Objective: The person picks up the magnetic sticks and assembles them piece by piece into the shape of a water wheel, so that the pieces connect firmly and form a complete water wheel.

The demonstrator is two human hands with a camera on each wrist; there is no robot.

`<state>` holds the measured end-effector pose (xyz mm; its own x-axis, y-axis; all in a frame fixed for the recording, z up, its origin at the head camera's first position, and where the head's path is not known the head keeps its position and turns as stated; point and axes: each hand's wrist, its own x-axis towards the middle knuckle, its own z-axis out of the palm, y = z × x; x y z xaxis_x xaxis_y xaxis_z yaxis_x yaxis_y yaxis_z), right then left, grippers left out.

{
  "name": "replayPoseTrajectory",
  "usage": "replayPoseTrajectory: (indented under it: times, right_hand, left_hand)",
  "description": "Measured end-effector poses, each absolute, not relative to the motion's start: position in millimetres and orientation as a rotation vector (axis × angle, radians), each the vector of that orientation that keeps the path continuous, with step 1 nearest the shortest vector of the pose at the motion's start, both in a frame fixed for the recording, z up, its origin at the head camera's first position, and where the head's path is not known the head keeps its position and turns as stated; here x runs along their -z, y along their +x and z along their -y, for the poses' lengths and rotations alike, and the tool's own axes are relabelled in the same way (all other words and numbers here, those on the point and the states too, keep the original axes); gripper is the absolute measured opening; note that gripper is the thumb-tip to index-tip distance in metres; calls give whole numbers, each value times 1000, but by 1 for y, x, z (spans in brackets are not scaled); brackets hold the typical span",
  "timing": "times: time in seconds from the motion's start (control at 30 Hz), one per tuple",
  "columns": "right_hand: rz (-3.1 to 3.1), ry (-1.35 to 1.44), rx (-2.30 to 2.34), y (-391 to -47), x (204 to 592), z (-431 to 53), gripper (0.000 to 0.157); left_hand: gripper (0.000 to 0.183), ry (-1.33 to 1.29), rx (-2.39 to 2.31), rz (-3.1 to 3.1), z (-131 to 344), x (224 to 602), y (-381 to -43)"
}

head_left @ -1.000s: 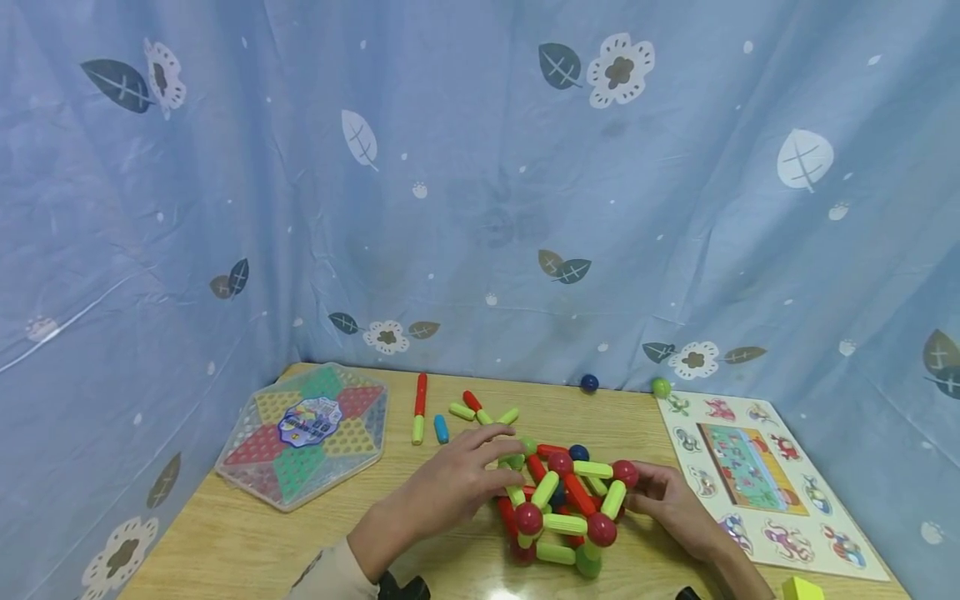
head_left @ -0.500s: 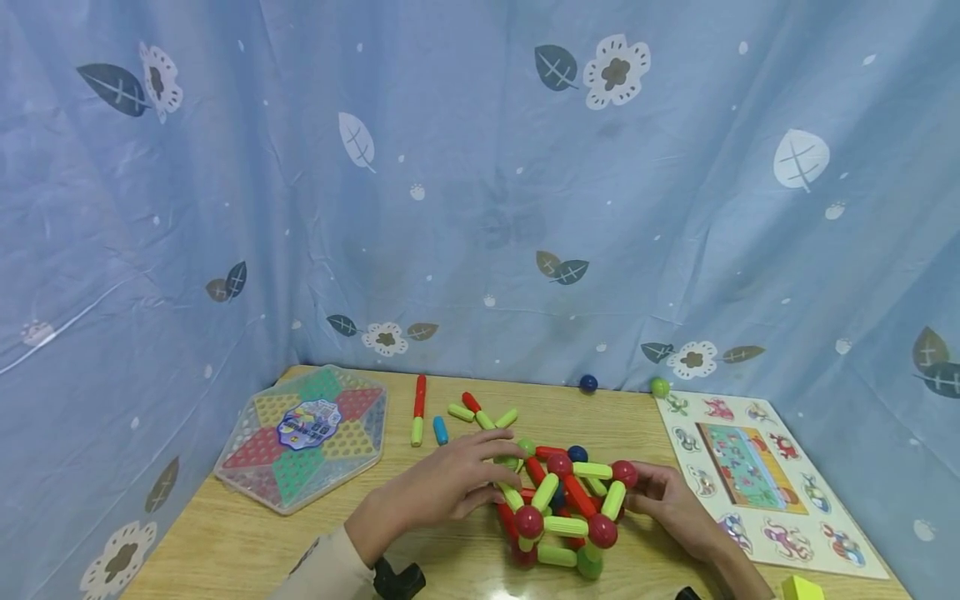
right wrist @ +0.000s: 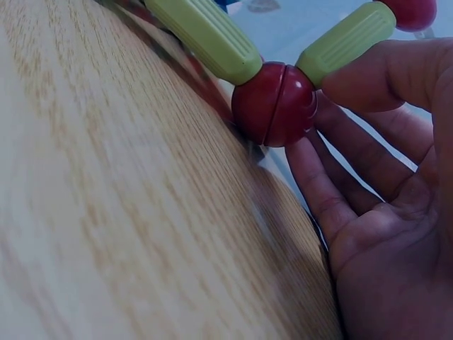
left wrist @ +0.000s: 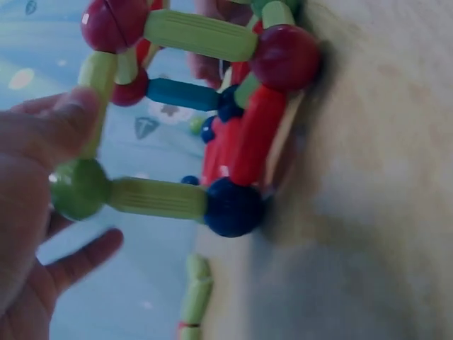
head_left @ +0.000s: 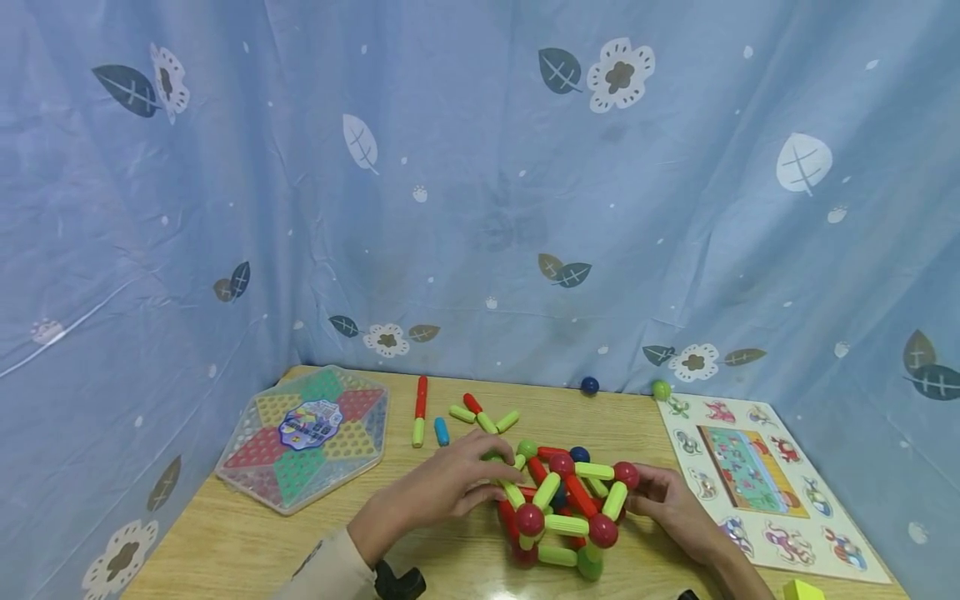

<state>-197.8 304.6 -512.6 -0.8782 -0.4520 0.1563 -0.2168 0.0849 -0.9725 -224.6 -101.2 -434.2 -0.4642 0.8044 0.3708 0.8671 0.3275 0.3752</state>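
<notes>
A frame of magnetic rods and balls (head_left: 566,525) stands on the wooden table, built from light green and red rods with dark red, green and blue balls. My left hand (head_left: 442,483) grips its left side. The left wrist view shows the thumb on a light green rod (left wrist: 104,71) just above a green ball (left wrist: 79,189), with fingers spread behind. On the right side, my right hand (head_left: 671,510) pinches a corner. There, in the right wrist view, the thumb lies on a light green rod (right wrist: 347,42) and fingers reach behind a dark red ball (right wrist: 274,105).
Loose rods (head_left: 483,417) lie behind the frame, and a red-and-green rod pair (head_left: 419,412) and a blue rod (head_left: 442,431) lie left of them. A hexagonal game board (head_left: 303,433) is at left, a picture puzzle (head_left: 765,475) at right. Blue (head_left: 590,385) and green (head_left: 661,389) balls sit at the back.
My left hand has shifted slightly left, and the green ball under its fingers has moved left with it, showing a light green rod beside it. The right hand stays in place.
</notes>
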Motion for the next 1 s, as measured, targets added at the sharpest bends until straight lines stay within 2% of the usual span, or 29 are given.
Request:
replayPoseTrajectory:
  times: [0.27, 0.43, 0.5, 0.57, 0.77, 1.0]
  right_hand:
    - [-2164, -688, 1899, -197, 514, -305, 37]
    - [-2158, -692, 1909, -197, 516, -306, 39]
    - [-2145, -700, 1917, -197, 516, -306, 40]
    - [-2143, -712, 1918, -197, 516, -306, 40]
    - [-2155, -729, 1905, -198, 514, -304, 39]
    - [-2075, -743, 1927, -199, 514, -305, 44]
  left_hand:
    - [52, -1340, 1493, 2380, 97, 473, -219]
    - [73, -1236, 1977, 2322, 96, 486, -218]
    - [75, -1183, 2061, 2351, 96, 490, -219]
    - [69, -1130, 2028, 2405, 95, 495, -219]
    - [33, -1037, 1782, 2537, 94, 504, -219]
    - [29, -1028, 1676, 2562, 91, 502, -219]
